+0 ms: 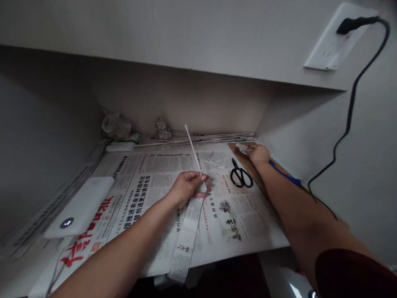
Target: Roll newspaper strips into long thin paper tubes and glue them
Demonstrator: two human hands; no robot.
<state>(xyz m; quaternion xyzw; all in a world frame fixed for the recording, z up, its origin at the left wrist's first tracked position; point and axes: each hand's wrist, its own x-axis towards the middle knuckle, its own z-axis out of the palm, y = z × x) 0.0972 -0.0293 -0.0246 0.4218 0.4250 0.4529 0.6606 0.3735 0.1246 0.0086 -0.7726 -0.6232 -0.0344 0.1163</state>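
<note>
Between the thumb and fingers of my left hand [188, 187] is a newspaper strip [187, 238], its far end rolled into a thin paper stick [192, 147] that points away from me. The flat, wide end of the strip runs back toward me over the table's front edge. Off to the right, my right hand [259, 153] is closed on a crumpled whitish piece [241, 146], perhaps tissue or cloth, above a brown board [237, 153]. Black-handled scissors [241, 177] lie on the newspaper between my hands, with several short paper bits [215, 162] beside them.
Newspaper [161, 165] covers the tabletop. A bundle of thin paper sticks [214, 140] lies along the back wall, near a coiled bundle [162, 129] and a plastic bag [116, 126]. A white power bank [80, 207] sits left. A black cable [350, 111] hangs at right below an overhanging shelf.
</note>
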